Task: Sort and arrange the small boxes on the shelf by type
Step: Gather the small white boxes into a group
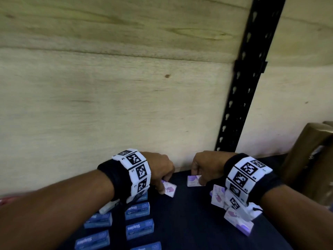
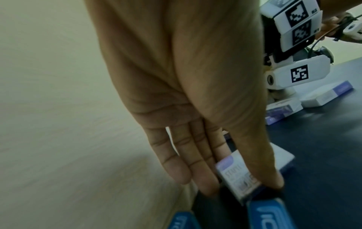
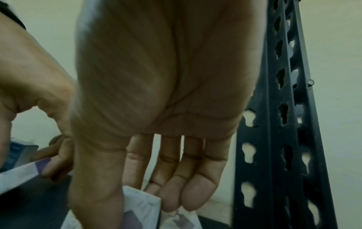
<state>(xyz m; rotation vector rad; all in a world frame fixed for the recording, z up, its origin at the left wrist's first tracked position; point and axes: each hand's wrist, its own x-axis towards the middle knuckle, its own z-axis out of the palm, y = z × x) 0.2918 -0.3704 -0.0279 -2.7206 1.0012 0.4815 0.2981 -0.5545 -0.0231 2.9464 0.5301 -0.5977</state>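
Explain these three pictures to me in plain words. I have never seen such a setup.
No machine here: a person works with two bare hands, wearing wristbands with black-and-white markers. The wide picture comes from a head camera; the two close ones from wrist cameras looking along each palm. The left hand pinches a white-and-purple box; the right hand pinches a second box like it. On the dark surface lie blue staple boxes and more purple boxes.
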